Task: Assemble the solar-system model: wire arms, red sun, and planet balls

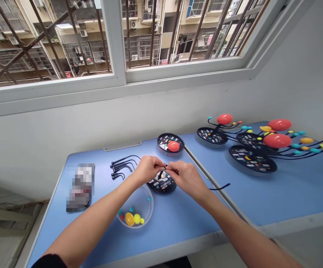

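Beyond the fingers, two blue tables (178, 230) run beneath a barred window (183, 70). Far right of the fingers stand three assembled planet models (252, 159) with red spheres on curving black wires. Just ahead of them lies a dark round base (170, 144) carrying a red ball; to their left, a row of black wire arms (123, 166) and a pixelated packet (81, 188); to their right, one loose black wire (219, 187). Just below them sits a clear bowl (139, 210) of yellow and teal balls (130, 219). Directly under the fingers lies a second dark base (162, 186). The left hand (148, 169) and right hand (185, 178) meet above it, their fingertips (165, 167) drawn narrow and pinching a short black piece (161, 173), partly hidden, at its centre.
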{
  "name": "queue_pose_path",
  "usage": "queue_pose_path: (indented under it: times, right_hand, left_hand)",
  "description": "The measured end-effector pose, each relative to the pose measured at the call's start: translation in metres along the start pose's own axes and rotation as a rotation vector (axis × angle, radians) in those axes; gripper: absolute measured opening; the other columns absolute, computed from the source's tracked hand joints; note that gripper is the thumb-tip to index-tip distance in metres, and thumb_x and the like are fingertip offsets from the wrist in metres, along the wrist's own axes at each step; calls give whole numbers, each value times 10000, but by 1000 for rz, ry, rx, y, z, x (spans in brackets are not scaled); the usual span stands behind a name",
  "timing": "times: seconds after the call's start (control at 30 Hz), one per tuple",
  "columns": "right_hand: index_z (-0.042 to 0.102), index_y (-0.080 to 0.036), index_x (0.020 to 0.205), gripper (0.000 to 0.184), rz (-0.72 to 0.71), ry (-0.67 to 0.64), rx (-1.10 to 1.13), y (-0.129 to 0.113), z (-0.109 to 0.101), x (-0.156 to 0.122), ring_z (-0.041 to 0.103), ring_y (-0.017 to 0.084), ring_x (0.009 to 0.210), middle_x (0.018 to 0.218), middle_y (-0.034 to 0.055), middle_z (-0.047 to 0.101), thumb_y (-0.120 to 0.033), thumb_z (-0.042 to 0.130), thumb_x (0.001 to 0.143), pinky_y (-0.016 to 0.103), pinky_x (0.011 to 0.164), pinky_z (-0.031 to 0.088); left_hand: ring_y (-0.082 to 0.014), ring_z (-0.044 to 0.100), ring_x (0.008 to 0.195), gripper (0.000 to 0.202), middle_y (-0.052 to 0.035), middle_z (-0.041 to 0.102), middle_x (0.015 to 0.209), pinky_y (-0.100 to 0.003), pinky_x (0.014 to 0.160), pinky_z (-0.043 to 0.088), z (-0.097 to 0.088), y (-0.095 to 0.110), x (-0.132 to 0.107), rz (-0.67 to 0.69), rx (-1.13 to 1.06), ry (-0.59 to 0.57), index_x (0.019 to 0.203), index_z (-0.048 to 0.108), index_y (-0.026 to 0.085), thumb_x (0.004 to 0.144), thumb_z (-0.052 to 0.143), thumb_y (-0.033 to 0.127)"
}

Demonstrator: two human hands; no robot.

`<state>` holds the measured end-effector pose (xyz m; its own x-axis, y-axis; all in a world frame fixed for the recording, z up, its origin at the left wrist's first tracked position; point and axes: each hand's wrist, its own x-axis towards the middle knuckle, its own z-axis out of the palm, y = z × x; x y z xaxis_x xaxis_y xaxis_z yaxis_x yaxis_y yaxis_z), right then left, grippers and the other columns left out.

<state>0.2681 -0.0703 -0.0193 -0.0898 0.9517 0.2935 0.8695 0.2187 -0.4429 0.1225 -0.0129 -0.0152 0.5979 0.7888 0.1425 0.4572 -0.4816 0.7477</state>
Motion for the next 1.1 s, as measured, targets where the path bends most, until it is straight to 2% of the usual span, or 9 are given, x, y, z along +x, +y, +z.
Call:
queue_pose_path:
  times: [0.3,0.47,0.6,0.73,0.83,1.1]
  right_hand:
    - [510,-209,537,208,6,-33,51,-2,-1,6,455,135,507,504,-13,515,-217,470,741,233,495,288]
    - [530,-205,556,180,12,-47,92,-1,-4,8,472,132,512,520,-15,536,-210,468,726,230,497,298]
    - [550,-202,589,167,37,-35,120,-1,-5,7,484,127,500,519,-21,550,-204,460,730,225,492,312]
    - [554,-197,602,159,32,-42,122,0,-5,5,486,130,513,529,-18,556,-205,473,738,229,502,324]
    - [569,-189,614,155,13,-49,105,0,-7,6,496,138,546,557,-4,564,-194,484,744,234,521,329]
    - [621,-178,628,157,-115,-128,63,5,-18,13,498,135,572,558,0,551,-162,524,750,223,534,334]
  left_hand:
    - [-106,567,612,155,-9,702,751,-191,606,435,-3,-2,1,-1,60,-16,790,714,168,723,580,129]
    - [-115,572,624,147,-24,692,750,-190,586,435,0,-5,0,-32,-44,15,782,710,157,716,579,141]
    - [-108,552,600,229,-5,663,693,-190,583,430,6,-11,-2,-63,-186,-14,857,696,147,633,649,143]
    - [-88,472,512,78,37,572,522,-183,505,363,14,-14,-2,-152,-91,-6,674,688,129,626,627,137]
    - [-80,427,501,97,46,518,472,-188,495,316,15,-11,-1,-129,6,-4,556,651,119,642,611,139]
    - [-73,384,503,160,53,461,461,-186,494,283,14,-9,-2,-68,64,-11,502,604,117,658,574,105]
